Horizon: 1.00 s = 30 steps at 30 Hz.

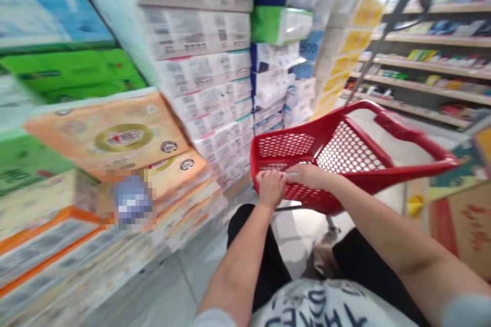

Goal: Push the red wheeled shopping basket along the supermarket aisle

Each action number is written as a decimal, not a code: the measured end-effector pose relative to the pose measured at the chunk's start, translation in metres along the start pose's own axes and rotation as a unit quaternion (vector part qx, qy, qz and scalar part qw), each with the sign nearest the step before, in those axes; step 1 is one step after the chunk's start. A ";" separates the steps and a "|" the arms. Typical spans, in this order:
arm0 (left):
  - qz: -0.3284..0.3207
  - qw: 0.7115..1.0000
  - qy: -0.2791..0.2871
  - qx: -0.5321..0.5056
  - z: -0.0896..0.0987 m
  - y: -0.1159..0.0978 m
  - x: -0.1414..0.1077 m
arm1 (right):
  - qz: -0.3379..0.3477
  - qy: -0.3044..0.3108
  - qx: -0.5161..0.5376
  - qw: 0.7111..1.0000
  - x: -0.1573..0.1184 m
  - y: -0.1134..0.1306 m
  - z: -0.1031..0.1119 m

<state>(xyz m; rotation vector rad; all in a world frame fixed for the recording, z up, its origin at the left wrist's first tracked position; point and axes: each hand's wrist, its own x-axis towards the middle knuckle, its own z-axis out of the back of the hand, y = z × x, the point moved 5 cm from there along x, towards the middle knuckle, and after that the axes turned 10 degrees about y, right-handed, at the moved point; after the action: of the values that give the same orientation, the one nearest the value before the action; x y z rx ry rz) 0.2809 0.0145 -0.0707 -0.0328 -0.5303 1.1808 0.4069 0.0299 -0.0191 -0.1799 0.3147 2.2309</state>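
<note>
Left hand (271,187) curled closed on near side of red cart (368,179), right hand (309,176) touching just beside, its closing I cannot tell, cart right of centre, long axis sideways, handle end pointing to frame right, white stacked packs (203,71) behind, upper centre

The cart (378,180) is glossy plastic, the trousers (360,261) matt cloth.

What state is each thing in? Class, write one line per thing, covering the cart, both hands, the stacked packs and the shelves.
Red cart: upright on the floor.
Left hand: curled over the cart's rim.
Right hand: at the rim, grip unclear.
White packs: stacked.
Upper orange pack: lying on another.
Shelves: stocked.
</note>
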 end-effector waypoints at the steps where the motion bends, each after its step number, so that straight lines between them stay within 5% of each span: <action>1: 0.005 1.000 -0.005 0.011 0.002 -0.002 0.002 | 0.000 0.010 -0.001 1.000 -0.005 -0.001 -0.001; 6: 0.007 0.999 -0.011 0.032 0.008 -0.024 0.001 | -0.076 -0.165 -0.094 0.979 -0.049 0.005 -0.015; 12: 0.012 0.996 0.023 0.089 0.007 -0.047 -0.005 | -0.136 -0.086 -0.039 0.986 -0.089 -0.037 -0.005; 17: 0.025 0.992 0.047 0.113 0.006 -0.066 0.002 | -0.121 -0.212 -0.083 0.966 -0.114 -0.045 -0.003; 22: -0.030 0.993 0.045 0.106 -0.001 -0.095 0.006 | -0.141 -0.140 -0.030 0.980 -0.108 -0.056 -0.008; 27: -0.014 0.995 0.059 0.075 -0.012 -0.098 0.009 | -0.125 -0.249 -0.072 0.958 -0.119 -0.055 -0.010; 30: -0.017 0.996 0.043 0.077 -0.012 -0.099 0.006 | -0.181 -0.232 -0.032 0.955 -0.115 -0.057 -0.018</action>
<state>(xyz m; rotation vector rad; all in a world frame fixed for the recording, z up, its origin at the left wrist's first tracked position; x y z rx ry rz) 0.3737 -0.0165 -0.0496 0.0564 -0.3617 1.1792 0.5237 -0.0261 -0.0183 0.2363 -0.0476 1.8487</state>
